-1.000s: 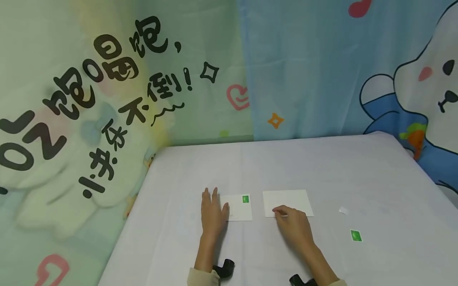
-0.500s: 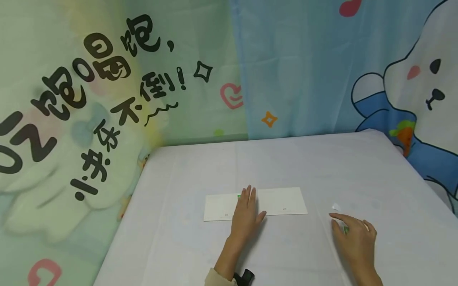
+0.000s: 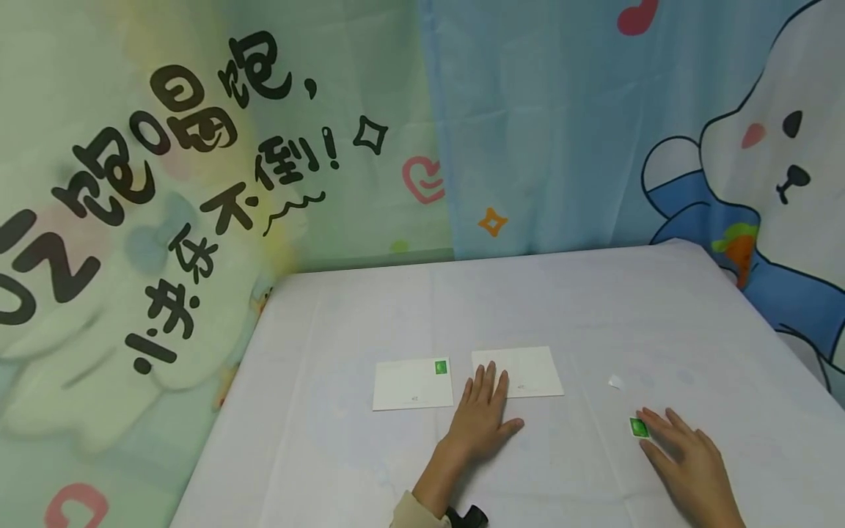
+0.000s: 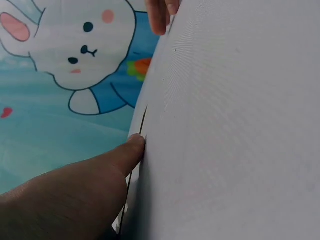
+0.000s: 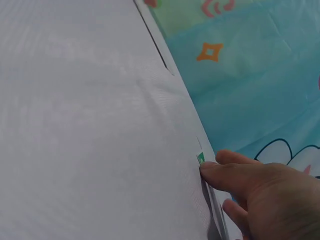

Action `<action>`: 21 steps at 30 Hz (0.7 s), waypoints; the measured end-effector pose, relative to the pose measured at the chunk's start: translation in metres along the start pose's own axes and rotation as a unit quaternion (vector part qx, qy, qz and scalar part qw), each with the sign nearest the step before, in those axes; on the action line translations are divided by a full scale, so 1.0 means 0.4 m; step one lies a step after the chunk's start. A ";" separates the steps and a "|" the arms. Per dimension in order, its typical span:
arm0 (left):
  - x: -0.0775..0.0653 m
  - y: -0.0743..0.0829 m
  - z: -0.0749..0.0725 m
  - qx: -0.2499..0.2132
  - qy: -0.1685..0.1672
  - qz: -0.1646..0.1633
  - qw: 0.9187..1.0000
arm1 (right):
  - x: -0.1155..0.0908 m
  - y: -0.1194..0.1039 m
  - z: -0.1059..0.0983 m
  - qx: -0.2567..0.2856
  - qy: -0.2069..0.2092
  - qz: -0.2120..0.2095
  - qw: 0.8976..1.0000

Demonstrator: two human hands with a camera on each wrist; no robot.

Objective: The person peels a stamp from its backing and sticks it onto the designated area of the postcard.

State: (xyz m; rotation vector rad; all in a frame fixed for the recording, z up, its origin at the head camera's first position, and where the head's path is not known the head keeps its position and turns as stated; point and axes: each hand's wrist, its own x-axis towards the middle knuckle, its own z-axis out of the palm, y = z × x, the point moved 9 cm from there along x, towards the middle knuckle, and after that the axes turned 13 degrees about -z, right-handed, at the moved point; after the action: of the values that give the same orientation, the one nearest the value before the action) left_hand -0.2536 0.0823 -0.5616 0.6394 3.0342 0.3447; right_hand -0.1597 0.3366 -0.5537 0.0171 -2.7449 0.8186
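My left hand [image 3: 480, 414] lies with fingers extended over the lower left part of a blank white card [image 3: 531, 370], its thumb spread to the right. In the left wrist view, my left thumb [image 4: 134, 150] rests at the card's edge. My right hand [image 3: 689, 462] is low over the table at the right, thumb and fingertips apart at the right edge of a small green stamp [image 3: 638, 428] with a white border. From the right wrist view, the green stamp [image 5: 201, 158] shows just past the fingertips. A second white card [image 3: 405, 385] with a green stamp [image 3: 441, 367] in its upper right corner lies to the left.
A small white paper scrap [image 3: 615, 382] lies between the right card and the loose stamp. White cloth covers the table [image 3: 330, 455]. Printed curtains [image 3: 561, 132] hang behind and at the left.
My left hand has moved right from the stamped card onto the blank card. My right hand has left the blank card and reached the loose stamp on the right. The view has shifted slightly.
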 end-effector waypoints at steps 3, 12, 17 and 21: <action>-0.001 -0.001 0.005 0.004 -0.009 -0.003 1.000 | -0.007 0.001 -0.001 0.003 0.008 -0.013 1.000; -0.001 -0.001 0.009 0.023 -0.009 0.000 1.000 | -0.005 0.002 0.000 0.007 0.020 -0.019 1.000; -0.002 -0.004 0.012 0.017 -0.010 0.000 1.000 | -0.004 0.004 0.001 0.002 0.022 -0.013 1.000; -0.003 -0.006 0.015 0.013 -0.011 -0.002 1.000 | -0.005 0.007 0.003 0.005 0.024 -0.009 1.000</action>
State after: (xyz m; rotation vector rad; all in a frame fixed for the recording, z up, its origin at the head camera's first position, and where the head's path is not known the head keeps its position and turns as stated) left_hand -0.2531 0.0810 -0.5679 0.6343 3.0230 0.2950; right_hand -0.1583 0.3382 -0.5567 0.0238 -2.6923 0.8185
